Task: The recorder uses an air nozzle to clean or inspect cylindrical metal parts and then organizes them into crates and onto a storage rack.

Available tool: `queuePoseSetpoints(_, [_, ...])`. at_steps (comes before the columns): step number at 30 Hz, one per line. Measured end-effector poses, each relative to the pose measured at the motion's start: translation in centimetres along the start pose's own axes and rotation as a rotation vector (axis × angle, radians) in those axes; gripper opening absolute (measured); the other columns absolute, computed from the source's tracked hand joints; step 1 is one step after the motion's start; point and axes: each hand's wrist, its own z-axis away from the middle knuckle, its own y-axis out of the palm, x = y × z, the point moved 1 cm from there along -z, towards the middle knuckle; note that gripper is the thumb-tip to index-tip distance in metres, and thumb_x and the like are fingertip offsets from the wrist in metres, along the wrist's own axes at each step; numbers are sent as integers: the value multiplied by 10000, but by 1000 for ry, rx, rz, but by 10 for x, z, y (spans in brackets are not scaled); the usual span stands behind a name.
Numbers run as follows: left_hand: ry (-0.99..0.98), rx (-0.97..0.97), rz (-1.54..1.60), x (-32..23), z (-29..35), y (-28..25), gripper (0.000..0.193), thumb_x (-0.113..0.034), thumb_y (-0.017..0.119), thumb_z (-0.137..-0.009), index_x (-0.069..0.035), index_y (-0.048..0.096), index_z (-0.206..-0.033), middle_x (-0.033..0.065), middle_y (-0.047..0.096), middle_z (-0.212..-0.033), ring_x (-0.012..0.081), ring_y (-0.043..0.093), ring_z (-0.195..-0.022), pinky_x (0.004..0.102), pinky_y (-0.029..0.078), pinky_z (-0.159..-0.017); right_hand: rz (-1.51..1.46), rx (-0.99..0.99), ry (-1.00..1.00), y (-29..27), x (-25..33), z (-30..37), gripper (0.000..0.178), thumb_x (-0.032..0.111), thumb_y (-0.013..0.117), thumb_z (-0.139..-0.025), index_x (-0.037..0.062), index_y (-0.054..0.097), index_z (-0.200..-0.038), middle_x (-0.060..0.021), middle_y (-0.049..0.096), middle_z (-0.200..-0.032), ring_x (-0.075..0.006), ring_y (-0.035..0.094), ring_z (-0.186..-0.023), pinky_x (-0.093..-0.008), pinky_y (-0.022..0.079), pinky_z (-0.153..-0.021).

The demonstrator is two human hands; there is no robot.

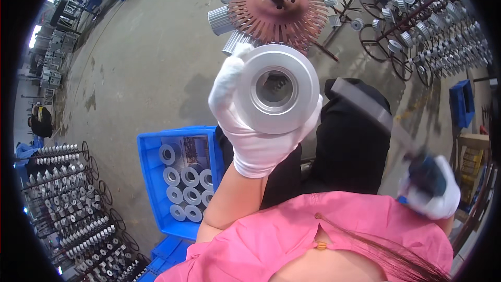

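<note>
My left hand (pixel 255 143), in a white glove, is closed around a round grey metal ring part (pixel 250 112) with a wide flange and a stepped centre hole. The ring is held up in front of me, its face toward the view. At the lower right my right hand (pixel 443 193), also gloved in white, is closed around a dark teal-bodied hand tool (pixel 425 175). A long flat grey bar (pixel 362 104) appears to extend from that tool toward the ring, ending apart from it. Motion blurs the tool and bar, so their exact kind is unclear.
Left of my legs, a blue crate (pixel 151 177) holds several similar rings. Ahead stands a slotted reddish-brown disc (pixel 255 8) on a post, with ribbed silver cylinders (pixel 220 20) around it. Racks of metal parts (pixel 70 193) stand left and right. A blue bin (pixel 462 105) is at far right.
</note>
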Motion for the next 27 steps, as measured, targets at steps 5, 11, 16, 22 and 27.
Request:
queuePoseSetpoints(5, [96,245,-189,-6,-7,-10,723,-8,745,-566,-136,394,-1185,154,514,-982,294,560,-763,363,462,-675,261,232,145,-19,34,3,227,245,710,-623,50,627,-701,-38,583,-557,-118,555,-482,-253,434,-486])
queuePoseSetpoints(11, [338,327,-288,-5,-6,0,665,20,737,-547,-130,431,-1117,145,523,-960,302,564,-734,371,467,-640,256,72,169,-20,47,8,262,304,710,-621,58,620,-617,-71,536,-479,-192,539,-424,-261,424,-452])
queuePoseSetpoints(16, [410,342,-352,-6,-4,-3,618,44,729,-531,-126,461,-1061,138,531,-940,309,567,-709,379,471,-611,351,130,150,-23,54,-1,201,227,664,-590,50,572,-571,-71,520,-470,-206,517,-412,-268,410,-438])
queuePoseSetpoints(22, [400,380,-323,-5,-2,6,583,58,727,-509,-118,489,-1012,132,545,-909,316,569,-698,384,473,-597,26,377,525,-45,76,3,320,298,686,-714,-5,608,-778,-60,604,-608,-110,595,-580,-257,462,-553])
queuePoseSetpoints(27, [244,360,-233,-6,0,9,564,47,728,-506,-113,493,-993,123,554,-834,309,548,-630,358,453,-538,190,289,213,-37,72,5,378,356,677,-729,-10,601,-789,-87,590,-580,-138,586,-526,-268,460,-513])
